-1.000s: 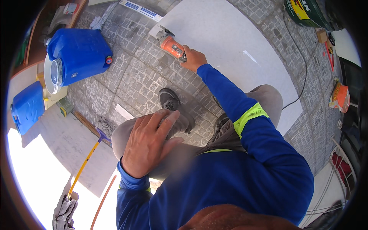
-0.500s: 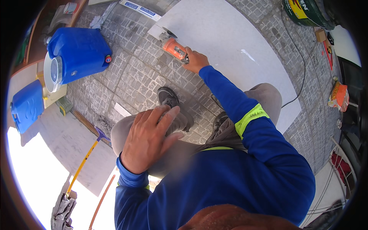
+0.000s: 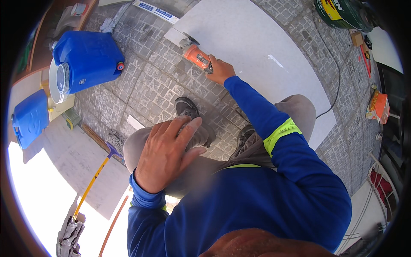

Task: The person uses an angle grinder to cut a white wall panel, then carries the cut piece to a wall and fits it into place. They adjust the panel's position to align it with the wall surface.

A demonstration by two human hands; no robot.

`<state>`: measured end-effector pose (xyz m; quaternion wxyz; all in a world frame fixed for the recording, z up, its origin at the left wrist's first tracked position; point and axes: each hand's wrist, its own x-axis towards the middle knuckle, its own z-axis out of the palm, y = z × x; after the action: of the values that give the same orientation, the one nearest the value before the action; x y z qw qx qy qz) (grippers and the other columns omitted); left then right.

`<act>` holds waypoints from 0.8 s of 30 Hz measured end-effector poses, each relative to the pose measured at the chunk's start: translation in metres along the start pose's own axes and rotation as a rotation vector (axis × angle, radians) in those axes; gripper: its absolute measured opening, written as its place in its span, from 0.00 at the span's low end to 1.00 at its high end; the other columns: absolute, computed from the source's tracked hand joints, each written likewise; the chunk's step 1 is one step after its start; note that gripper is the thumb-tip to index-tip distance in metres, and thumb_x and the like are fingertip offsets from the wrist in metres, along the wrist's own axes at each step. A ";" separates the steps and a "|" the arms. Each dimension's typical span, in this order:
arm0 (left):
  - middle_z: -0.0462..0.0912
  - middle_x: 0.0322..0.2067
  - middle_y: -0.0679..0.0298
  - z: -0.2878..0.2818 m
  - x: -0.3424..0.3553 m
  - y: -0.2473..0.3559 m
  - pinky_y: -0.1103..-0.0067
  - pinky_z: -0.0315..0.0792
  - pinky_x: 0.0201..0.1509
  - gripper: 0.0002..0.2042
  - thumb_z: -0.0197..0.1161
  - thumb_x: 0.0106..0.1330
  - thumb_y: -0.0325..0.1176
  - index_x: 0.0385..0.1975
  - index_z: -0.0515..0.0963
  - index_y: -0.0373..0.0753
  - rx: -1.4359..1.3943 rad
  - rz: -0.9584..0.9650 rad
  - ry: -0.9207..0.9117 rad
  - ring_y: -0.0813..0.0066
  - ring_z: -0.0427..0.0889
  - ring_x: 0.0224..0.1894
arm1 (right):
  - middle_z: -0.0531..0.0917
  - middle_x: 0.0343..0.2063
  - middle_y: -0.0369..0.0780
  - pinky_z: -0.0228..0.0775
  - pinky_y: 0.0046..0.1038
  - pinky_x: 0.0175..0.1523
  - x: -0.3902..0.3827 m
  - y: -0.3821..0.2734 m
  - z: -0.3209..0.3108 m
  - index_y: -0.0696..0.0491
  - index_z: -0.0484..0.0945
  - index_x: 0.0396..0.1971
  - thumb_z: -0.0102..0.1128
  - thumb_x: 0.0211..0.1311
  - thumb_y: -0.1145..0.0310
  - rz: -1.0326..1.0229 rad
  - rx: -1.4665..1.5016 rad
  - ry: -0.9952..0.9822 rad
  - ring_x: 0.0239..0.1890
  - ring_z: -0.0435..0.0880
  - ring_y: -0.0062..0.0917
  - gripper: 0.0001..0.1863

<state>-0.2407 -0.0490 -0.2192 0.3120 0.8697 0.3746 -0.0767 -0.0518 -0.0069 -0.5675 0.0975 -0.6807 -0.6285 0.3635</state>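
My right hand is wrapped round the rear of an orange angle grinder. The grinder's dark disc is at the left edge of a large white sheet that lies on the paving; whether it touches the sheet I cannot tell. Over my left knee rests my left hand, palm down, with its fingers stretched out and nothing in them.
At the left stand a blue jerrycan and a second blue container. A yellow pole leans below them. A dark cable runs over the sheet's right side, and a dark green bucket stands at the far right.
The grinder and my right hand have shifted slightly to the right, and the disc has turned a little. My left hand stays on the knee.
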 end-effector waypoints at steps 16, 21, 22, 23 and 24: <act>0.77 0.48 0.56 0.006 0.014 0.000 0.65 0.71 0.55 0.26 0.69 0.57 0.42 0.55 0.74 0.39 0.000 0.053 -0.007 0.57 0.79 0.49 | 0.81 0.41 0.46 0.77 0.42 0.46 -0.022 -0.009 -0.012 0.49 0.61 0.62 0.70 0.48 0.59 -0.042 0.016 0.104 0.42 0.84 0.43 0.40; 0.77 0.43 0.58 0.013 0.041 -0.017 0.66 0.72 0.51 0.19 0.68 0.58 0.43 0.43 0.76 0.37 0.005 0.160 -0.264 0.58 0.79 0.45 | 0.81 0.47 0.44 0.77 0.38 0.48 -0.015 -0.035 -0.046 0.48 0.65 0.63 0.71 0.48 0.59 -0.144 0.056 0.191 0.45 0.84 0.41 0.40; 0.77 0.42 0.58 0.016 0.044 -0.019 0.66 0.73 0.49 0.18 0.67 0.59 0.44 0.41 0.77 0.38 0.011 0.172 -0.290 0.59 0.79 0.45 | 0.81 0.48 0.44 0.77 0.38 0.48 -0.013 -0.040 -0.060 0.48 0.66 0.63 0.72 0.48 0.59 -0.159 0.043 0.184 0.45 0.84 0.40 0.40; 0.77 0.41 0.58 0.018 0.046 -0.022 0.66 0.73 0.47 0.17 0.67 0.59 0.45 0.38 0.77 0.38 0.010 0.178 -0.317 0.59 0.80 0.44 | 0.81 0.48 0.44 0.77 0.38 0.48 -0.010 -0.046 -0.074 0.48 0.67 0.62 0.72 0.48 0.59 -0.185 0.033 0.177 0.45 0.84 0.40 0.39; 0.78 0.40 0.58 0.020 0.046 -0.025 0.65 0.73 0.46 0.17 0.67 0.59 0.46 0.38 0.77 0.38 -0.019 0.163 -0.359 0.59 0.80 0.44 | 0.82 0.45 0.44 0.78 0.38 0.46 -0.007 -0.051 -0.093 0.49 0.66 0.62 0.71 0.48 0.59 -0.207 -0.016 0.167 0.44 0.84 0.40 0.39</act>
<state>-0.2233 -0.0200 -0.2641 0.3872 0.8666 0.2420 -0.2012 -0.0338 0.0266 -0.4683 0.1809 -0.6409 -0.6879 0.2887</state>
